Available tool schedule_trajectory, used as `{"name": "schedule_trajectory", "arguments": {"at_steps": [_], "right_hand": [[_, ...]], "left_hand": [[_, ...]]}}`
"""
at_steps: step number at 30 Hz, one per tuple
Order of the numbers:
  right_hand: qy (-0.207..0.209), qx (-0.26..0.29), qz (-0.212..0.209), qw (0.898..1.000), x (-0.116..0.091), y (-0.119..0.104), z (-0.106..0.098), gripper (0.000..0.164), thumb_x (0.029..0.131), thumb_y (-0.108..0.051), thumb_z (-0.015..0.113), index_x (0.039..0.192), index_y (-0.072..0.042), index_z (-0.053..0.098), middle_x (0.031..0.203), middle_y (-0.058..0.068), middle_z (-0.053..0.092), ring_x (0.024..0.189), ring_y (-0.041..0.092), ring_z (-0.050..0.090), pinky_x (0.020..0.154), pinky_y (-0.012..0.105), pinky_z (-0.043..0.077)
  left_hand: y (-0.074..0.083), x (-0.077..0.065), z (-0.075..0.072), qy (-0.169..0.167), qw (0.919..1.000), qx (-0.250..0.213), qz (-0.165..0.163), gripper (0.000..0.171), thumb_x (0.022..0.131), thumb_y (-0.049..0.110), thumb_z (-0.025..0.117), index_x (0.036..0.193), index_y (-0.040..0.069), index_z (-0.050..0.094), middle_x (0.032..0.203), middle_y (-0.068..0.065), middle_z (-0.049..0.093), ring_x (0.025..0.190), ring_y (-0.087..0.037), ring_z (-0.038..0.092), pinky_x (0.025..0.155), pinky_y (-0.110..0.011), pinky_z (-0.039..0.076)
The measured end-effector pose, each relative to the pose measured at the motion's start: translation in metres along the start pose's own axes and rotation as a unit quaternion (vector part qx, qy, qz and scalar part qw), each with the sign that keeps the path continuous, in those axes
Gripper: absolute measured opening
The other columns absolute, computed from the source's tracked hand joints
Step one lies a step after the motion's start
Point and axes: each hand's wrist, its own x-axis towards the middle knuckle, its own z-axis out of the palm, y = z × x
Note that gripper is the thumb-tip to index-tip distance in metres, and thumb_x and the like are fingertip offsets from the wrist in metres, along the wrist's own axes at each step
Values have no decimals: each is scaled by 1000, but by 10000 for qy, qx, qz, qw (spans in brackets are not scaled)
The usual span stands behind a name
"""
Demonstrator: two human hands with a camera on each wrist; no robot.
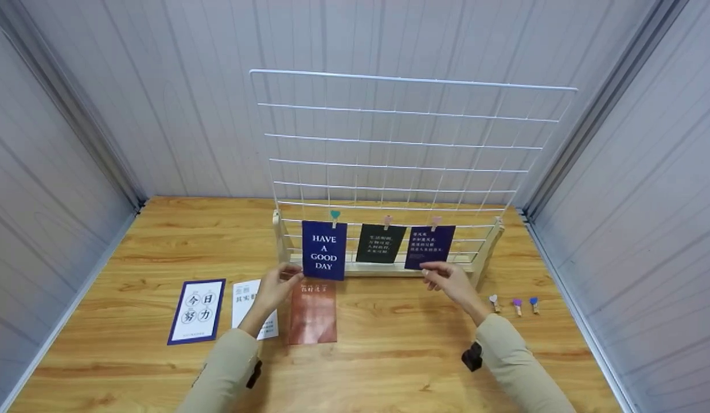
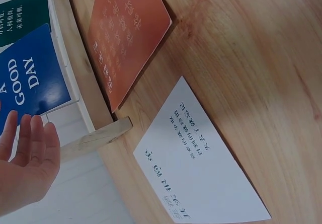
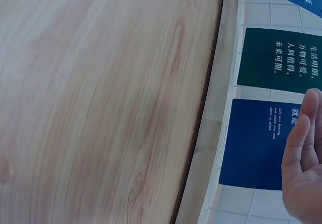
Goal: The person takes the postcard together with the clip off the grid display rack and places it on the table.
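Three cards hang in a row from the lower part of a white wire grid rack (image 1: 424, 166), each under a small clip. On the left is a blue "HAVE A GOOD DAY" card (image 1: 324, 250) under a teal heart clip (image 1: 335, 215). The middle one is a dark green card (image 1: 380, 243); a second blue card (image 1: 429, 246) hangs at the right. My left hand (image 1: 277, 285) is at the first card's lower left edge, fingers loosely extended in the left wrist view. My right hand (image 1: 449, 281), fingers relaxed, has its fingertips at the right card's lower edge.
On the wooden table lie an orange-red card (image 1: 312, 321), a white card (image 1: 269, 330) partly behind my left arm, and a blue-bordered card (image 1: 197, 311). Three heart clips, white (image 1: 494, 302), purple (image 1: 517, 306) and blue (image 1: 534, 304), lie at right. Panel walls enclose the table.
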Motion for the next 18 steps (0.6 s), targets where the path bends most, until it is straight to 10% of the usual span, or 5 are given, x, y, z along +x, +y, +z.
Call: {"name": "schedule_trajectory", "arguments": {"at_steps": [18], "right_hand": [[31, -108, -403, 9991, 6, -26, 30, 24, 85, 4, 51, 103, 20, 53, 73, 16, 61, 65, 40, 56, 55, 31, 49]], "left_hand": [[1, 7, 4, -15, 9999, -44, -159, 17, 80, 0, 60, 93, -11, 57, 86, -14, 59, 81, -30, 57, 74, -36, 46]]}}
